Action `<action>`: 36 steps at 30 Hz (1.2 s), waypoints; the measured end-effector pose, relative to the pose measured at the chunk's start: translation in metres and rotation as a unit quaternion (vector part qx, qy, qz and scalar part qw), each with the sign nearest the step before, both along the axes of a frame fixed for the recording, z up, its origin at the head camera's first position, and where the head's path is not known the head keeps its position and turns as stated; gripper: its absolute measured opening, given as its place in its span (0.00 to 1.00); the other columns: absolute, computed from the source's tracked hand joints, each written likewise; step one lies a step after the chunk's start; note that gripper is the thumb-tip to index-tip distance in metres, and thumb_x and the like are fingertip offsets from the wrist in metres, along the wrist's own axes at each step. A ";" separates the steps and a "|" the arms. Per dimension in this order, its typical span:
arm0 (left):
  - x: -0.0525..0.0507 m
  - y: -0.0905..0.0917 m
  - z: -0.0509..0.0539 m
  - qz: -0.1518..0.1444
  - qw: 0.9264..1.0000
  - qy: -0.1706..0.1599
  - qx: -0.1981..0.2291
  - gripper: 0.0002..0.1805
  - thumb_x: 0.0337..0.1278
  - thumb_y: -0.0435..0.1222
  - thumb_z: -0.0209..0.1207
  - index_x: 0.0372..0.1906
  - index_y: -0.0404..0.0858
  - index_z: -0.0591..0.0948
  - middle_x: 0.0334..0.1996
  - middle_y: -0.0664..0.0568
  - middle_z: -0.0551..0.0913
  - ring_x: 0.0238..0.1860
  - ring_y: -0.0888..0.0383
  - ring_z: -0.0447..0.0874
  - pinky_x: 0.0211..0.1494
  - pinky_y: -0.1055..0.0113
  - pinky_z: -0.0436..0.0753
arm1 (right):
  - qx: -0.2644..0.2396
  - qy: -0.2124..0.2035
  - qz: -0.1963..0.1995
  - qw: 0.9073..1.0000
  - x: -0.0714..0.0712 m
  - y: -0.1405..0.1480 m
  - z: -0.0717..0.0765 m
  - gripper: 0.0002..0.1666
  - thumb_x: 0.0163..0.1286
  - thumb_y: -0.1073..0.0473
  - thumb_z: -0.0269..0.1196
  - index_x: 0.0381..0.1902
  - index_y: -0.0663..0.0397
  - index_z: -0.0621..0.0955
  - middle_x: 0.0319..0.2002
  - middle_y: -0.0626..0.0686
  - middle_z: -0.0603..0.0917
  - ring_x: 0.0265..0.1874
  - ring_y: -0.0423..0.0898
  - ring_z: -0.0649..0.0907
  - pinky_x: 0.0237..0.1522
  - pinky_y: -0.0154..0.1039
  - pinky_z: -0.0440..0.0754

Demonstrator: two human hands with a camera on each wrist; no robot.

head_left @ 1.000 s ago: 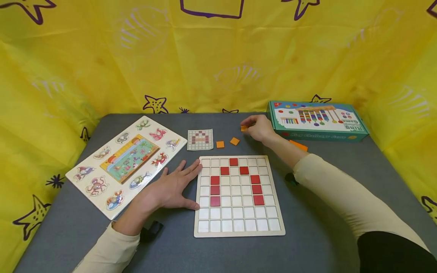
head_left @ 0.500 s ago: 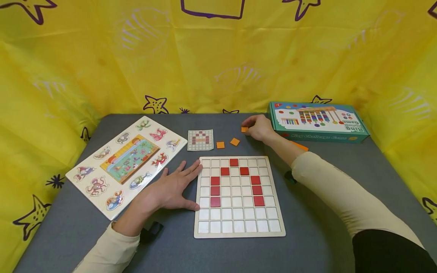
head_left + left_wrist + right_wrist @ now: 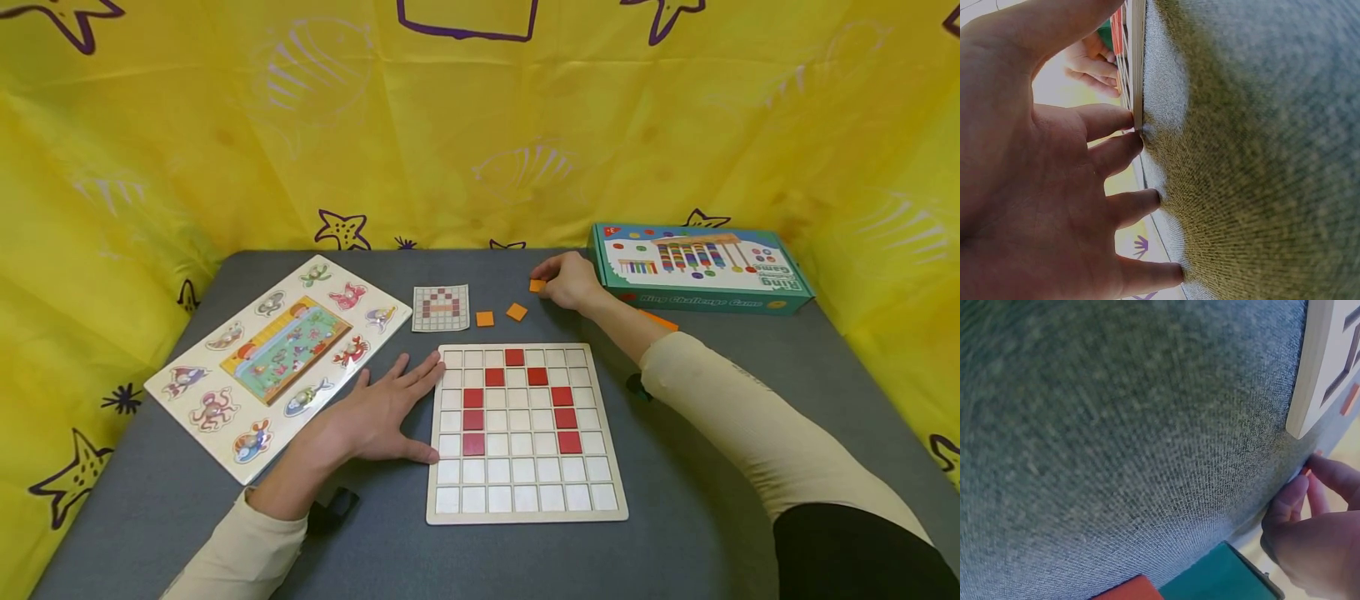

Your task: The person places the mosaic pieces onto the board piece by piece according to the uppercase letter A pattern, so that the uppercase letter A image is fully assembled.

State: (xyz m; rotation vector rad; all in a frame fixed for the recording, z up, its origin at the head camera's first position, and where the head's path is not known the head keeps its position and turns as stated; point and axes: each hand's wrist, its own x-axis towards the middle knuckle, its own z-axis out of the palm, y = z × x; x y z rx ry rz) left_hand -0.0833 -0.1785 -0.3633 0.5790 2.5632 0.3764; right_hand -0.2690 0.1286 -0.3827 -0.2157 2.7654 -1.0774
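Observation:
A wooden grid board lies on the grey table, with several red tiles in its squares forming an arch. My left hand rests flat at the board's left edge, fingers spread; in the left wrist view, its fingertips touch the cloth. Beyond the board, my right hand pinches a small orange tile at table level. The fingers cover part of that tile. Two loose orange tiles, one square-on and one turned, lie between the hand and a printed pattern card.
A green ring game box stands at the back right, just beyond my right hand. An orange piece shows partly behind my right forearm. A sea-animal puzzle board lies slanted at the left. Yellow cloth hangs behind the table.
My right forearm has shifted slightly, while the right hand stays at almost the same spot with the orange tile. The left hand and the red tiles have not moved.

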 end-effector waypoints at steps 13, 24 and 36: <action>0.000 -0.001 -0.001 0.004 1.000 0.000 -0.002 0.66 0.48 0.65 0.73 0.86 0.49 0.50 0.87 0.56 0.43 0.85 0.35 0.39 0.73 0.19 0.44 | -0.006 -0.005 0.013 1.000 0.002 0.003 0.003 0.18 0.66 0.68 0.68 0.53 0.58 0.89 0.51 0.61 0.89 0.50 0.55 0.82 0.46 0.42 0.79; 0.001 -0.001 0.000 0.002 1.000 0.001 -0.004 0.66 0.48 0.65 0.73 0.86 0.49 0.50 0.87 0.55 0.42 0.85 0.35 0.39 0.73 0.20 0.45 | -0.027 -0.025 0.014 0.999 0.005 0.007 0.006 0.19 0.66 0.68 0.69 0.55 0.57 0.89 0.54 0.60 0.88 0.52 0.54 0.82 0.42 0.38 0.79; 0.001 -0.001 0.000 0.003 1.000 -0.003 -0.004 0.66 0.48 0.65 0.73 0.86 0.49 0.49 0.87 0.56 0.42 0.85 0.35 0.38 0.73 0.19 0.44 | -0.060 -0.027 0.036 0.997 0.021 0.006 0.016 0.19 0.65 0.69 0.70 0.54 0.59 0.89 0.52 0.61 0.89 0.48 0.55 0.85 0.40 0.37 0.81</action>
